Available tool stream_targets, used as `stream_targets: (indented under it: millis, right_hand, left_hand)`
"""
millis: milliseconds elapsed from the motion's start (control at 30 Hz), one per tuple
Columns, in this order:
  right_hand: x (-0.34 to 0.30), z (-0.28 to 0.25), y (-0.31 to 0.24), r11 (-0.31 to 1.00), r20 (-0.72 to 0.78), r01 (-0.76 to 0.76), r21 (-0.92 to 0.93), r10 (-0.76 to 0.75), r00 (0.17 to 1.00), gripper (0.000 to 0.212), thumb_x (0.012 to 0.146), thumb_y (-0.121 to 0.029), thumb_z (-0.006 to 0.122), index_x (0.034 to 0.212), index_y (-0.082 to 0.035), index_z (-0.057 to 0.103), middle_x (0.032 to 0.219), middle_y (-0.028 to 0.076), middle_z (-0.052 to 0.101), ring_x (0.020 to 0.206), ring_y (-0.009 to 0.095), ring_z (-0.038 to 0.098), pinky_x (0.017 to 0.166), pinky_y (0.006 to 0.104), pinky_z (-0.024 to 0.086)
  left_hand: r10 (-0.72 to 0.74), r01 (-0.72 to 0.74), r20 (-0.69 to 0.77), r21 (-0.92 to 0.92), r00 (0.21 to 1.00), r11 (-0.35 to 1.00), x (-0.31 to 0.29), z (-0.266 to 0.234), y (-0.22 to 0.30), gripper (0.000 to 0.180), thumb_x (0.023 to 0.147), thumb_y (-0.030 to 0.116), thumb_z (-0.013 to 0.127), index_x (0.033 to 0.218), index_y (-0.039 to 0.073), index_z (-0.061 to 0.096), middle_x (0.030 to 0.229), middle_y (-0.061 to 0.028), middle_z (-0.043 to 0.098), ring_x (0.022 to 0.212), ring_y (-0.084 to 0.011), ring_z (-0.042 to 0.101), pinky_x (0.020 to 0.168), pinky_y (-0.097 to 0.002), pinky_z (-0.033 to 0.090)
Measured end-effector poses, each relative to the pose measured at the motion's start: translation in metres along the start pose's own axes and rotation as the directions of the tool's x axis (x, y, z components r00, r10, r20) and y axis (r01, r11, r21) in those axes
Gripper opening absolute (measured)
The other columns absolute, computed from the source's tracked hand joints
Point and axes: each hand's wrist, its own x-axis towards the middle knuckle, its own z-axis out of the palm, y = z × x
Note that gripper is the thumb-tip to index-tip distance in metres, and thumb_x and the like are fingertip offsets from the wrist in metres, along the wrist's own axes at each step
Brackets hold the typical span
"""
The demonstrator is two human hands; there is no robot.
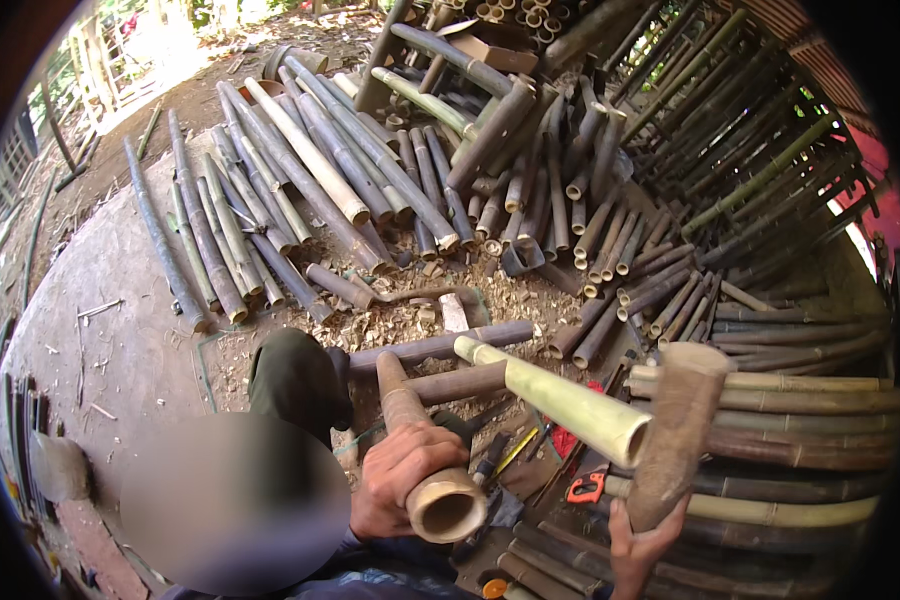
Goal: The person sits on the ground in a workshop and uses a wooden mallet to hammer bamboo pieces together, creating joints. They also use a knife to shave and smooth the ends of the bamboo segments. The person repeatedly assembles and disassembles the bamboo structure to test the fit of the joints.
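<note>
My left hand [410, 470] is wrapped round a brown bamboo tube [402, 398], its hollow end toward me. A shorter brown bamboo crosspiece [460, 382] runs from beside that tube to a pale green bamboo tube [570, 398]. The green tube slants down to the right, with its hollow end beside a thick wooden mallet [675, 430]. At the mallet's lower end, my right hand [645, 545] grips it upright; no separate handle shows. I cannot tell whether mallet and green tube touch. Behind the crosspiece lies a dark bamboo pole [450, 345].
Cut bamboo poles [270, 170] lie across the ground ahead, among wood chips [400, 325]. More bamboo lengths [800, 425] are stacked at right. An orange-handled saw [587, 487] and a yellow measuring tape [516, 449] lie between my hands. My knee [295, 380] is at left.
</note>
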Motion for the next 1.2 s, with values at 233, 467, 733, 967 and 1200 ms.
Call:
stream_targets:
  millis: [233,467,733,967,1200]
  right_hand:
    - [0.011,-0.060,-0.007,0.925,-0.031,-0.012,0.379,0.025,0.999,0.060,0.083,-0.015,0.072,0.136,0.001,0.050,0.122,0.018,0.056,0.105,0.028,0.062,0.098,0.0489,0.054]
    - [0.001,-0.014,-0.028,0.983,0.156,-0.159,0.096,0.143,0.977,0.101,0.079,-0.010,0.084,0.162,0.007,0.029,0.158,0.025,0.043,0.147,0.035,0.043,0.125,0.0469,0.030]
    - [-0.032,-0.023,0.059,0.992,0.101,-0.036,0.117,0.024,0.995,0.098,0.080,-0.015,0.082,0.160,0.010,0.031,0.156,0.027,0.043,0.146,0.035,0.044,0.124,0.0487,0.031]
    - [-0.021,0.015,-0.003,0.846,0.229,-0.059,0.530,-0.076,0.970,0.080,0.084,-0.015,0.080,0.153,0.000,0.042,0.138,0.024,0.056,0.105,0.024,0.064,0.100,0.0460,0.052]
    - [-0.047,0.040,-0.069,0.908,0.387,0.080,0.411,-0.254,0.887,0.078,0.079,-0.012,0.082,0.148,0.001,0.049,0.133,0.023,0.062,0.093,0.023,0.069,0.092,0.0468,0.057]
  left_hand:
    - [-0.006,0.007,0.008,-0.078,1.000,0.997,-0.009,0.000,-0.004,0.047,0.079,0.021,0.089,0.116,0.000,0.068,0.108,-0.0156,0.072,0.096,-0.0348,0.073,0.085,-0.0429,0.056]
    - [-0.015,0.024,0.104,-0.080,0.994,0.997,-0.009,-0.005,-0.002,0.053,0.079,0.023,0.092,0.120,0.001,0.067,0.114,-0.0160,0.072,0.101,-0.0354,0.073,0.089,-0.0449,0.056]
    - [0.015,-0.011,0.066,-0.057,0.998,0.998,-0.014,0.002,-0.003,0.051,0.082,0.024,0.090,0.121,0.000,0.067,0.114,-0.0162,0.072,0.098,-0.0350,0.072,0.087,-0.0443,0.056]
    - [0.032,-0.030,0.036,-0.041,0.999,0.999,-0.023,0.003,-0.003,0.050,0.083,0.027,0.088,0.120,0.000,0.068,0.114,-0.0173,0.071,0.098,-0.0355,0.073,0.086,-0.0448,0.057]
    - [0.043,-0.042,0.025,-0.049,0.999,0.998,-0.030,0.016,-0.004,0.066,0.073,0.024,0.088,0.129,0.002,0.061,0.118,-0.0162,0.067,0.105,-0.0374,0.067,0.092,-0.0470,0.053]
